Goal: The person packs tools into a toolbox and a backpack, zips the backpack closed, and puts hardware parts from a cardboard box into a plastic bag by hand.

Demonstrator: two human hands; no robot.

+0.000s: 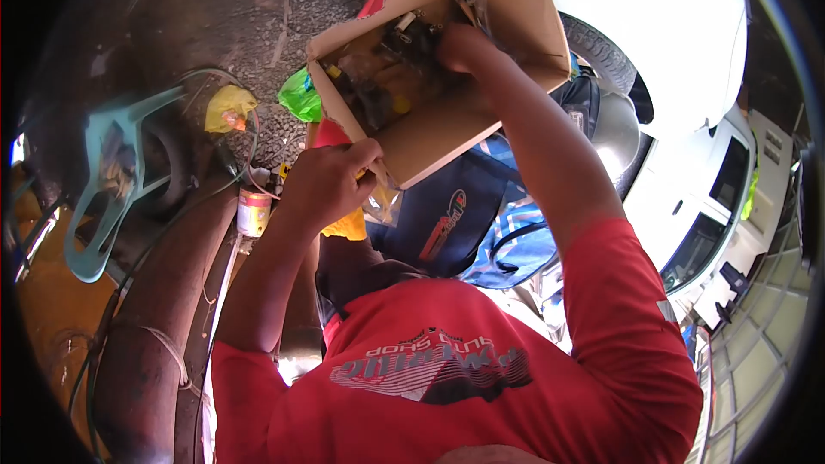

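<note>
A torn-edged cardboard box (pixel 447 139) is tilted with its opening towards me. Inside it lie small dark parts (pixel 412 34) and clear plastic packets (pixel 369 77), too jumbled to name singly. My left hand (pixel 331 180) is closed at the box's near left corner, its fingers curled against the cardboard. Just under that hand hangs a clear plastic bag (pixel 384 204). My right hand (pixel 468 47) reaches into the box near the dark parts; its fingertips are hidden among the contents.
Below the box is a dark blue bag (pixel 430 215) with a printed logo. To the left are a teal plastic frame (pixel 116 172), a yellow plastic bag (pixel 229 109), a can (pixel 253 212) and a large brown pipe-like piece (pixel 163 326). White vehicles (pixel 687 223) stand at the right.
</note>
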